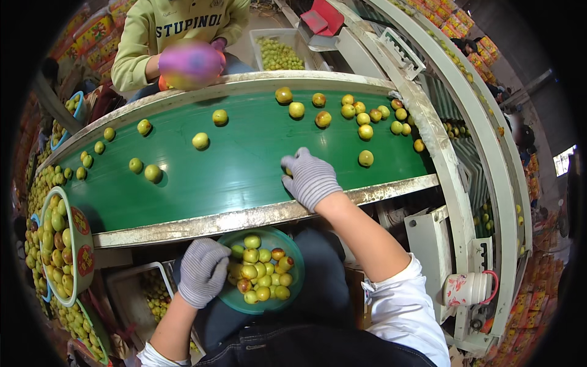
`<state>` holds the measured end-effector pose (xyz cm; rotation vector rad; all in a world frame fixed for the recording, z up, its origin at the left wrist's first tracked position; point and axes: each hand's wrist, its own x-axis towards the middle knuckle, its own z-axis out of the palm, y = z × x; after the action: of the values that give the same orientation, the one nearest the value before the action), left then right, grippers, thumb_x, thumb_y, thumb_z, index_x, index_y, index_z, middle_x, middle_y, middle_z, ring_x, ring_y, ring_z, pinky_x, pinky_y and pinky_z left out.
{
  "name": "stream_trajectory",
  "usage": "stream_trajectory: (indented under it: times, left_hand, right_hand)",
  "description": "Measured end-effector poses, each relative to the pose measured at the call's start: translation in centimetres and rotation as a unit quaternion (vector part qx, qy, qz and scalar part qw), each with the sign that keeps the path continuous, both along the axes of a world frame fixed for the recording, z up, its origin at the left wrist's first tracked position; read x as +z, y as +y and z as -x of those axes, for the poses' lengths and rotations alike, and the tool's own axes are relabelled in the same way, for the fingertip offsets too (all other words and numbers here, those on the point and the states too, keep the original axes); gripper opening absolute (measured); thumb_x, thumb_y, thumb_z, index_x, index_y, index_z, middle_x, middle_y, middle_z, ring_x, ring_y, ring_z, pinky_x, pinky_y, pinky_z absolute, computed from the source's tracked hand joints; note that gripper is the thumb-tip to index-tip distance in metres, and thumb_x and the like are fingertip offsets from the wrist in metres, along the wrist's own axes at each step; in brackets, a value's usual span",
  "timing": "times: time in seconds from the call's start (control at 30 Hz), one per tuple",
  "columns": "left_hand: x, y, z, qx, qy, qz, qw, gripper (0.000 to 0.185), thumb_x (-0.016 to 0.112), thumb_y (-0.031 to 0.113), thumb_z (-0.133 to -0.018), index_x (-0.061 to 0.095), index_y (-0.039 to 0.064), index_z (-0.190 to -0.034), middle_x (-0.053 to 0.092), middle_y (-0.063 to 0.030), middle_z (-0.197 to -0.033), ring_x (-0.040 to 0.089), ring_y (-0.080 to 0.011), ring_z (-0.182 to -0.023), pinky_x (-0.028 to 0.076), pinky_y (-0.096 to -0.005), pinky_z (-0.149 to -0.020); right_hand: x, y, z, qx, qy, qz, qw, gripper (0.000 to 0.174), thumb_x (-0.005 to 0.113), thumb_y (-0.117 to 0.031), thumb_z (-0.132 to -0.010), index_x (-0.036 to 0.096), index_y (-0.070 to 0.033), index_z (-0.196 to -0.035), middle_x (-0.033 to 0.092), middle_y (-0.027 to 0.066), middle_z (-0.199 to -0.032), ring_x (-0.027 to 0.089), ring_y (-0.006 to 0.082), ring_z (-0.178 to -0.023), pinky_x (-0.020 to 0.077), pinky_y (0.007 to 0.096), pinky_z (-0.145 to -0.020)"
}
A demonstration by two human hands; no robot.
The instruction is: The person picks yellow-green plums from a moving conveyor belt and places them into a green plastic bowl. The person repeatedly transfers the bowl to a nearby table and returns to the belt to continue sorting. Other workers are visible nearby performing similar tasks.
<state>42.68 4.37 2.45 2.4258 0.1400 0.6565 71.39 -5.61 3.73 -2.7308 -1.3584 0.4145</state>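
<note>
My right hand (312, 179), in a striped grey knit glove, reaches over the green conveyor belt (247, 169) with its fingers curled around a small yellow-green fruit (288, 171), mostly hidden by the fingers. My left hand (203, 270), in a matching glove, is curled at the left rim of a teal plastic bowl (299, 275) on my lap; whether it holds anything is hidden. Inside the bowl lie many jujube-like fruits (261, 270), some with brown patches. More such fruits (362, 119) are scattered over the belt, densest at its right end.
The belt's worn metal edge (183, 225) runs between me and the belt. A full tub of fruit (85, 243) stands at left. Across the belt sits a person in purple gloves (190, 64), near a white crate (253, 48). A sorting machine frame (451, 169) rises at right.
</note>
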Motion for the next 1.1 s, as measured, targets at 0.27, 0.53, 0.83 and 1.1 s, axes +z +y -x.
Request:
stream_trajectory:
  times: [0.27, 0.53, 0.83, 1.1]
  left_hand:
    - [0.6, 3.5, -6.4, 0.106, -0.001, 0.043, 0.993, 0.022, 0.068, 0.003, -0.081, 0.065, 0.002, -0.102, 0.064, -0.0161, -0.099, 0.061, -0.0343, -0.094, 0.052, -0.0406, -0.083]
    - [0.9, 2.6, -7.1, 0.096, 0.030, -0.029, 0.995, 0.022, 0.067, 0.006, -0.082, 0.066, 0.001, -0.104, 0.065, -0.0162, -0.101, 0.063, -0.0322, -0.095, 0.053, -0.0397, -0.085]
    - [0.7, -0.1, -3.1, 0.113, -0.035, 0.179, 0.977, 0.019, 0.058, -0.009, -0.079, 0.066, 0.000, -0.094, 0.066, -0.0137, -0.092, 0.065, -0.0271, -0.086, 0.052, -0.0341, -0.080]
    - [-4.7, -2.3, 2.3, 0.179, 0.019, -0.029, 0.983, 0.031, 0.063, -0.002, -0.075, 0.063, 0.001, -0.106, 0.061, -0.0178, -0.106, 0.058, -0.0370, -0.101, 0.047, -0.0452, -0.090]
  right_hand:
    - [1.7, 3.6, -2.5, 0.212, 0.258, 0.022, 0.942, 0.049, 0.077, -0.028, -0.071, 0.071, -0.012, -0.116, 0.072, 0.0164, -0.105, 0.069, 0.0279, -0.093, 0.0557, 0.0349, -0.086]
    - [2.7, 2.3, -4.9, 0.092, 0.613, -0.018, 0.784, 0.051, 0.079, -0.013, -0.079, 0.064, -0.007, -0.127, 0.064, 0.0105, -0.118, 0.068, 0.0192, -0.094, 0.0642, 0.0321, -0.072]
    - [5.6, 0.9, 0.8, 0.152, 0.257, -0.164, 0.940, 0.046, 0.074, -0.043, -0.080, 0.069, -0.010, -0.111, 0.069, 0.0131, -0.105, 0.065, 0.0289, -0.103, 0.0492, 0.0391, -0.097]
    - [-0.1, 3.9, -4.7, -0.086, -0.018, -0.127, 0.988, 0.042, 0.066, -0.034, -0.086, 0.058, -0.007, -0.118, 0.052, 0.0191, -0.121, 0.061, 0.0353, -0.110, 0.0542, 0.0438, -0.092]
